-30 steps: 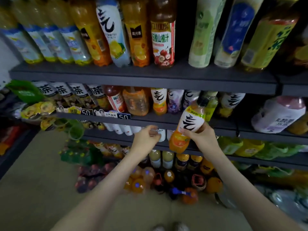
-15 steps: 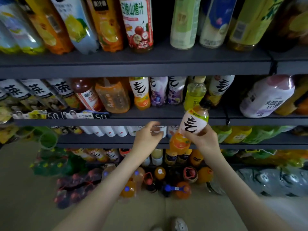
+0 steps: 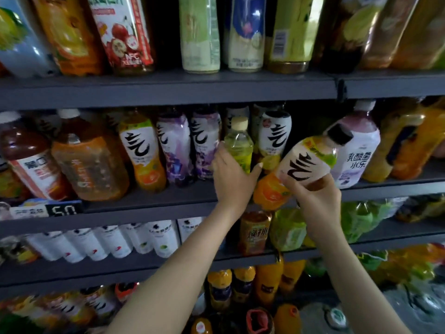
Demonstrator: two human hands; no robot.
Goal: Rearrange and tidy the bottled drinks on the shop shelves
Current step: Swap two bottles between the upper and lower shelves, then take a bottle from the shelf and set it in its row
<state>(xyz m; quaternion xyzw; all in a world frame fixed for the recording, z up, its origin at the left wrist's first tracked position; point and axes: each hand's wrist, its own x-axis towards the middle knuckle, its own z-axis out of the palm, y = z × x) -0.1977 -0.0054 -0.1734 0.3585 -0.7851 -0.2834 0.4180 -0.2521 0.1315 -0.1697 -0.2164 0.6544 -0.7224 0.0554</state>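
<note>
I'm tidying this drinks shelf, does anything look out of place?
Yes. A small yellow-green bottle stands among the white-labelled bottles on the middle shelf, a different product; the left hand grips it. The right hand holds an orange drink bottle tilted, off the shelf.

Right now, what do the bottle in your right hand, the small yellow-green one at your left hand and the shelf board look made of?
Tilted bottle in the right hand: likely plastic, under a glossy printed sleeve that catches light.
Yellow-green bottle at the left hand: clear plastic, liquid shows through.
Shelf board: probably painted metal, matt dark grey, thin edge.
</note>
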